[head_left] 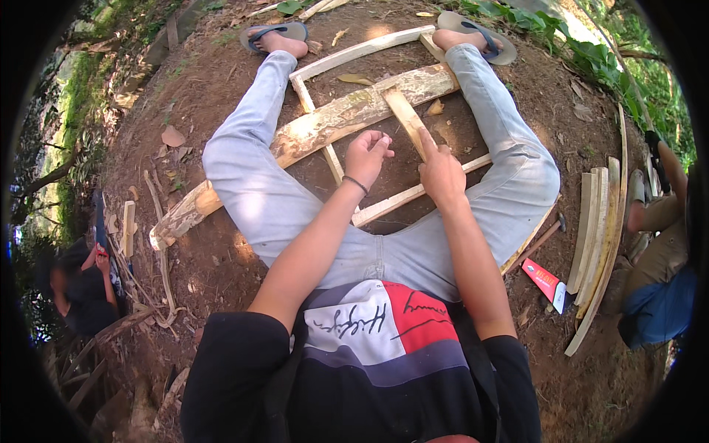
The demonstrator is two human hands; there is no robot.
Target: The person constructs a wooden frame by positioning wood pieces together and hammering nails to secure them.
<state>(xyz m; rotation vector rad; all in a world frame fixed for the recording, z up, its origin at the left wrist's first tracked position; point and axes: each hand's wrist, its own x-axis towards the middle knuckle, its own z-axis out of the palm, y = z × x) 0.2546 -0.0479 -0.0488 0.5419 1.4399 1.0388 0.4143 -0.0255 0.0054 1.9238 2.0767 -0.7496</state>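
My right hand (443, 176) is closed around the near end of a short wooden strip (403, 117), the index finger laid along it. The strip's far end rests on a thick, rough-barked wooden slab (332, 127) that lies slantwise between my legs. To the left, my left hand (367, 157) is held above the ground with curled fingers and thumb and fingertips together. Whatever they hold, if anything, is too small to make out. Pale battens form a frame around and under the slab, with a far batten (362, 50) and a near batten (391, 204).
My sandalled feet (277, 38) flank the frame on brown soil. At the right lie a wooden-handled hammer (541, 241), a red-and-white wedge-shaped flat thing (543, 284) and several long strips (591, 229). One person (657, 273) is at the right, another (85, 284) at the left.
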